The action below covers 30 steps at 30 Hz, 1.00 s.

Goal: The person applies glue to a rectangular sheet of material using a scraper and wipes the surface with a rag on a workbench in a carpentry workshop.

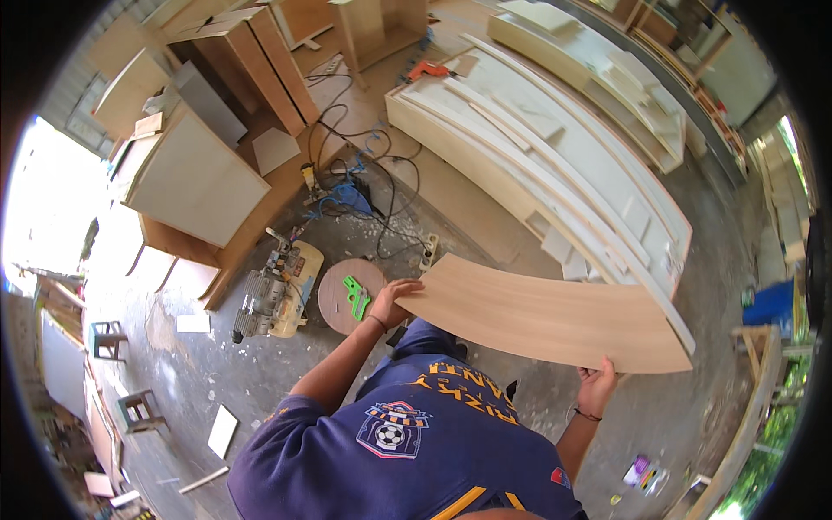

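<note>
Both hands are closed on one thin, pale wooden panel: from my remote seat I see the left hand pinching its left end, and the right hand gripping the near edge toward the right end, thumb up against the wood. Fingers underneath are hidden from me. The panel spans in front of the torso, tilted a little, its right end lower in my view. Beyond it, its far edge overlaps a long white-topped cabinet; I cannot tell whether they touch. Loose strips lie on that cabinet, and an orange tool sits at its far left end. Just left of the left hand is a round brown board bearing a green tool. Farther left, an air compressor takes up floor space, and beyond it black cables tangle toward a white power strip.
</note>
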Each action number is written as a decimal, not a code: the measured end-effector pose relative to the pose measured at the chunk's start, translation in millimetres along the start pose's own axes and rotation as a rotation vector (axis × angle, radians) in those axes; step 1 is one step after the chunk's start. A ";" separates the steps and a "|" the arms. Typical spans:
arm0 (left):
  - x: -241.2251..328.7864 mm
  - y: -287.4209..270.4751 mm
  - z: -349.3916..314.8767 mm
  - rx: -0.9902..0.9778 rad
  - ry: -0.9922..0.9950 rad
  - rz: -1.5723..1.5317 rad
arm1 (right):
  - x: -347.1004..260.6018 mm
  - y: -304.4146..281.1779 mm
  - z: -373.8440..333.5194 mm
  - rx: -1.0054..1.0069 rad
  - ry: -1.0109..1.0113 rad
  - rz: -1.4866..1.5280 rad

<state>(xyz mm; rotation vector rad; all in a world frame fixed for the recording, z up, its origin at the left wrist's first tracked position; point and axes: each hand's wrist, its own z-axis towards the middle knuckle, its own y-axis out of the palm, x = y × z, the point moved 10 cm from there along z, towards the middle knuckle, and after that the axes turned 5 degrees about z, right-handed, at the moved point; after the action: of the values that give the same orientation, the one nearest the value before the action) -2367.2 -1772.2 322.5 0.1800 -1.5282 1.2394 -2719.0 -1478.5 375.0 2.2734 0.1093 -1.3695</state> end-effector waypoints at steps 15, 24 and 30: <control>-117.0 -78.7 183.5 0.595 -0.320 0.024 | -28.1 371.3 277.9 -0.418 -0.024 -0.175; -241.2 -63.1 206.2 0.754 -0.853 -0.395 | -49.4 573.1 384.5 -0.448 -0.168 -0.116; -341.9 -62.0 284.4 0.731 -0.941 -0.506 | -25.4 727.8 483.2 -0.430 -0.210 0.015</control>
<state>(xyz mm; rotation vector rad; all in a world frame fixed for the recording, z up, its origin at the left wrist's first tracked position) -2374.1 -2179.1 132.9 1.7111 -1.5224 1.2901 -2900.7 -2327.7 472.7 1.7668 0.2866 -1.4103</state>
